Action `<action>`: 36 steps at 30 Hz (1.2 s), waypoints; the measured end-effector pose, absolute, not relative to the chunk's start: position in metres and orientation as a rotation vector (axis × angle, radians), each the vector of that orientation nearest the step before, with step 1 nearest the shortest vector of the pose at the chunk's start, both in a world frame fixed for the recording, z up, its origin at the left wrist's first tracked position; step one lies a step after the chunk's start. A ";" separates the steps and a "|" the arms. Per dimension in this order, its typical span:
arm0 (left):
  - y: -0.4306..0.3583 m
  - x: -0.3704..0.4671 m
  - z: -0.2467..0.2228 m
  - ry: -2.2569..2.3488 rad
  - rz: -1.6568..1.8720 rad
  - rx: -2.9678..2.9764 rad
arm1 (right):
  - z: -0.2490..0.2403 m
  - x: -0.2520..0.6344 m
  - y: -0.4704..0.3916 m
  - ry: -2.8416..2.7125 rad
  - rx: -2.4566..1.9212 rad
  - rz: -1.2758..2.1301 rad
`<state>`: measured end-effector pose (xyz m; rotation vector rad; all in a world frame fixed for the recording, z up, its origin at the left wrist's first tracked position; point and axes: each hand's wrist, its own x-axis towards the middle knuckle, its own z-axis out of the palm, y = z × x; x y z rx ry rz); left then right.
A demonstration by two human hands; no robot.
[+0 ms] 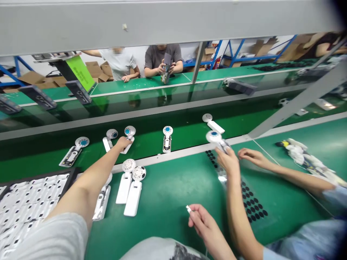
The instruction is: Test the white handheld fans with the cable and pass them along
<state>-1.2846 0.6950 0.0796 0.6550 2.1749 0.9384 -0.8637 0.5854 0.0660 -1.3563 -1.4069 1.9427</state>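
My left hand [125, 142] reaches out to the green conveyor belt, its fingers closed on a white handheld fan [130, 130] with a blue centre. Near the table's front edge, my right hand [202, 222] pinches a small white connector [188, 208] between thumb and finger. Two closed white fans lie side by side on the table, one with a soccer-ball face [139, 173], the other with a patterned round head [128, 165]. Another fan with its handle open [102, 204] is partly hidden under my left forearm. More fans lie on the belt, one with its inner parts showing [167, 143].
A tray of white parts [32, 202] stands at the left. At the right, a co-worker's hands [229, 160] hold a fan above a sheet of black round stickers [253, 204]. A metal post [298, 97] slants up at the right. Two people sit across the line.
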 end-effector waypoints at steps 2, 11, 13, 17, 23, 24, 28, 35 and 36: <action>0.694 -1.259 0.093 1.998 1.022 0.625 | 0.071 -0.860 0.585 -1.405 -1.348 1.886; 0.618 -1.090 0.131 1.184 1.212 0.403 | 0.113 -0.868 0.591 -1.457 -1.200 1.777; 0.600 -1.064 0.130 1.132 1.217 0.363 | 0.120 -0.873 0.589 -1.486 -1.152 1.741; 0.578 -1.039 0.128 1.124 1.180 0.404 | 0.131 -0.876 0.583 -1.595 -1.070 1.666; 0.565 -1.028 0.137 1.128 1.129 0.486 | 0.135 -0.874 0.575 -1.687 -1.061 1.607; 0.563 -1.027 0.139 1.150 1.124 0.505 | 0.135 -0.874 0.575 -1.686 -1.071 1.601; 0.559 -1.022 0.145 1.231 1.084 0.572 | 0.133 -0.870 0.573 -1.636 -1.052 1.724; 0.558 -1.018 0.145 1.218 1.008 0.535 | 0.132 -0.865 0.572 -1.607 -1.078 1.731; 0.557 -1.017 0.144 1.213 1.008 0.531 | 0.133 -0.865 0.571 -1.629 -1.092 1.720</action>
